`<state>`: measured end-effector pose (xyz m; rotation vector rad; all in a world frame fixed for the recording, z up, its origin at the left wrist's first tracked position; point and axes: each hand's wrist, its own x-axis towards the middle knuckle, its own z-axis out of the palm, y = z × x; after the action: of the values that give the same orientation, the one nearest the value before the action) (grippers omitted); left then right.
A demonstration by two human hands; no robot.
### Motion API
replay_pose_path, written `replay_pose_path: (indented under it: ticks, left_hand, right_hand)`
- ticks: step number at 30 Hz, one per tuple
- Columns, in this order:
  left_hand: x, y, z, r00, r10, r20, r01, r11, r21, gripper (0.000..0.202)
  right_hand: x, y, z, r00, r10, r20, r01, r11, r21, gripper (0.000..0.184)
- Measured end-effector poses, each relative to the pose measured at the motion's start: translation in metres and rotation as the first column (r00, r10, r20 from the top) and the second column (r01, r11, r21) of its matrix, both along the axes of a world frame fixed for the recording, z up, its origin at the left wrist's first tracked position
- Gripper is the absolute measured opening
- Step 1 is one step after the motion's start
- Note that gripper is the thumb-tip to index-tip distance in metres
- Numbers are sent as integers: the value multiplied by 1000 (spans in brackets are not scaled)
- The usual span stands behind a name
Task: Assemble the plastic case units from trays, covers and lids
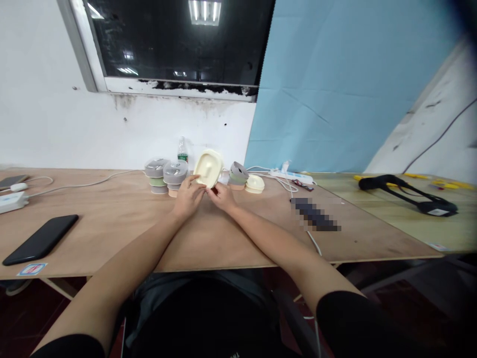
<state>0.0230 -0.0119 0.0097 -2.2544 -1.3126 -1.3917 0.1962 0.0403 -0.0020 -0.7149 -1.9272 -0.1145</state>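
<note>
Both hands grip a cream-coloured, rounded-square plastic lid [208, 167], tilted up above the table. My left hand [188, 198] is closed on its lower left edge, and my right hand [222, 196] pinches its bottom edge near the right corner. Left of the lid stand two stacks of round containers with clear lids, one stack [156, 175] with green and grey bands and another stack [175, 174] with a peach base. To the right are grey and olive bowl-like pieces [238, 174], one tipped at an angle, and a low stack of cream pieces [255, 184].
A plastic bottle [182, 150] stands against the wall. A black phone [40, 238] lies at the table's left. White power strips [292, 176] with cables lie at the back right and far left. A black strapped object [408, 194] rests on the adjoining table, and a blurred-out dark item [316, 215] lies nearer.
</note>
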Motion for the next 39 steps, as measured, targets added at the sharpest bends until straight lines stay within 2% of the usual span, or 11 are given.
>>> replay_pose_path:
  ticks: [6,10,14,16,18,22,26,31,34,36,39]
  left_hand:
    - [-4,-5,11,986,151,-64,-150,988,16,28]
    - [-23,-4,22,943,329,53,-332,942,46,30]
    - [-48,2,24,896,432,101,-435,901,1,53]
    - [-56,6,22,881,458,122,-455,889,-50,65]
    - [-60,8,20,873,468,140,-458,883,-100,72]
    - [-59,12,16,881,462,106,-445,883,-152,72]
    - [-58,15,13,885,454,103,-432,884,-179,69]
    - [-61,19,11,892,413,184,-386,907,-167,65]
    - [-64,22,9,889,386,246,-360,922,-146,63]
    - [-65,23,7,892,358,276,-344,934,-99,61]
    - [-65,23,6,905,299,304,-320,947,21,57]
  right_hand:
    - [14,13,4,987,-126,-102,128,992,14,31]
    - [52,34,10,947,-278,-159,285,958,19,31]
    - [95,54,8,888,-386,-249,391,920,-28,32]
    - [112,61,6,823,-462,-330,464,882,-79,33]
    - [126,66,4,719,-553,-420,542,825,-159,33]
    - [147,77,-4,535,-652,-537,590,743,-315,34]
    - [165,93,-17,411,-690,-596,484,719,-499,35]
    - [171,103,-24,293,-651,-700,213,759,-616,34]
    - [166,100,-24,332,-589,-736,51,791,-610,27]
    - [162,96,-23,381,-573,-726,-30,777,-629,23]
    - [159,91,-23,423,-595,-683,-39,741,-670,27]
